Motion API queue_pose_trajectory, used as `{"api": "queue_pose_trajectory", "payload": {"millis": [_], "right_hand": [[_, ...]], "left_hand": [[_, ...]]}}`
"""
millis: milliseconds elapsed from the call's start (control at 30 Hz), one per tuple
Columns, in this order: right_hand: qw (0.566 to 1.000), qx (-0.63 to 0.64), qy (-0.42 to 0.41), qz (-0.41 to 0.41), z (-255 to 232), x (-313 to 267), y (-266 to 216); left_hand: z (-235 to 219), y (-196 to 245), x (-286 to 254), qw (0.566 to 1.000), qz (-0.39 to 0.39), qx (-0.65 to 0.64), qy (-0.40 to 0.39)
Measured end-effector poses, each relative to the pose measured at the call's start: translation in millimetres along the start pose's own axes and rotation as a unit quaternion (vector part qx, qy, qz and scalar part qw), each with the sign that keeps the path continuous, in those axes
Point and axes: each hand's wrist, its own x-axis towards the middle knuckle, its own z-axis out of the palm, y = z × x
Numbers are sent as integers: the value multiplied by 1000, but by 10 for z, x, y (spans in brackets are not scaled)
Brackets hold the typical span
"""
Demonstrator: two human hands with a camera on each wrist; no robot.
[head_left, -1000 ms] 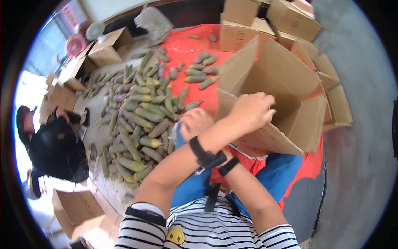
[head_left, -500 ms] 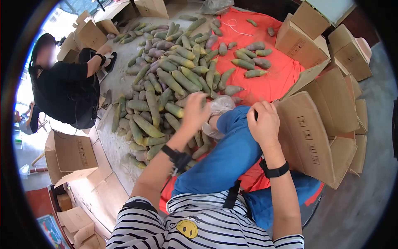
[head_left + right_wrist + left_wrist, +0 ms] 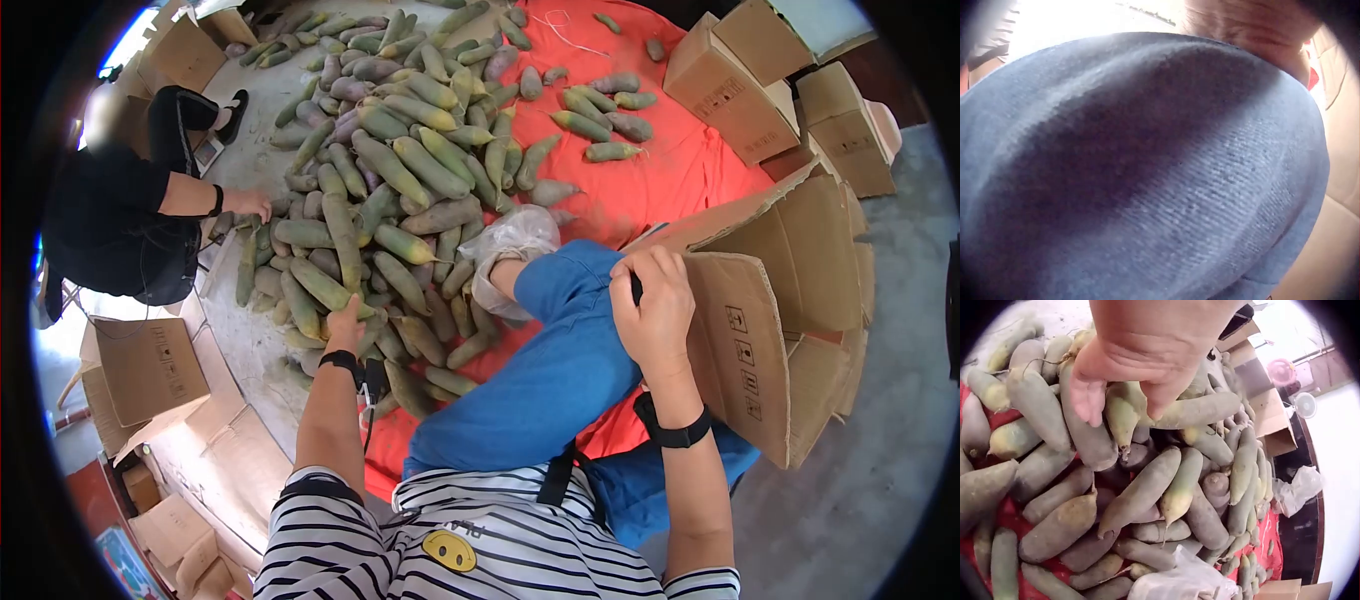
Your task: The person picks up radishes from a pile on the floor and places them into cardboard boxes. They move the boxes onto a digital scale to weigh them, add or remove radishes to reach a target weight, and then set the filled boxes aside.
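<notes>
A big heap of long green-yellow roots [image 3: 400, 180] lies on the floor and on an orange cloth [image 3: 680, 190]. My left hand [image 3: 345, 322] reaches down to the heap's near edge. In the left wrist view the left hand [image 3: 1122, 406] has its thumb and fingers curled around one yellowish root [image 3: 1119, 428]. My right hand [image 3: 655, 305] grips the flap edge of an open cardboard box [image 3: 760, 330] beside my right knee. The right wrist view is filled by my blue trouser knee [image 3: 1147, 175], with a strip of the box [image 3: 1341, 187] at its right.
A crumpled plastic bag [image 3: 515, 235] covers my foot by the heap. A person in black [image 3: 110, 215] sits across the heap with a hand on the roots. Closed boxes [image 3: 735, 90] stand at the far right and open ones [image 3: 140, 365] at the left.
My left hand has moved from near the plastic bag down to the heap's near edge and closed round a root. My right hand stays on the box flap. The other person's hand has reached the roots.
</notes>
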Motion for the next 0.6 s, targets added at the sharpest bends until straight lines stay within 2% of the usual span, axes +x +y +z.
{"api": "queue_pose_trajectory", "payload": {"millis": [33, 100, 200, 267, 300, 333, 400, 467, 533, 567, 600], "right_hand": [[1000, 4, 2, -1, -1, 2, -8], [1000, 4, 7, 1, 6, 15, -14], [1000, 6, 27, 1, 24, 31, -14], [1000, -1, 21, -15, 18, 38, -5], [1000, 2, 18, -9, 10, 41, -15], [1000, 1, 17, 0, 8, 39, -24], [999, -13, 29, 6, 38, 6, 20], [999, -2, 25, 32, 31, -26, 13], [999, 10, 42, 32, 35, -45, 23], [998, -2, 54, 44, 26, -57, 27], [998, 1, 55, 39, 29, -66, 16]], "left_hand": [[35, 6, -8, 999, 2, -21, 25], [57, 6, 7, 999, -3, -37, 16], [38, -155, 350, 998, -7, -60, -8], [36, -279, 505, 987, -17, -160, -16], [-3, -304, 491, 981, -10, -188, -44], [-32, -312, 436, 974, -5, -213, -77], [4, -266, 309, 960, -58, -267, -61], [-17, -189, -13, 948, -30, -293, -122], [102, -71, -422, 946, -19, -307, -98], [173, 30, -621, 948, -12, -296, -115], [205, 114, -806, 947, 42, -273, -163]]}}
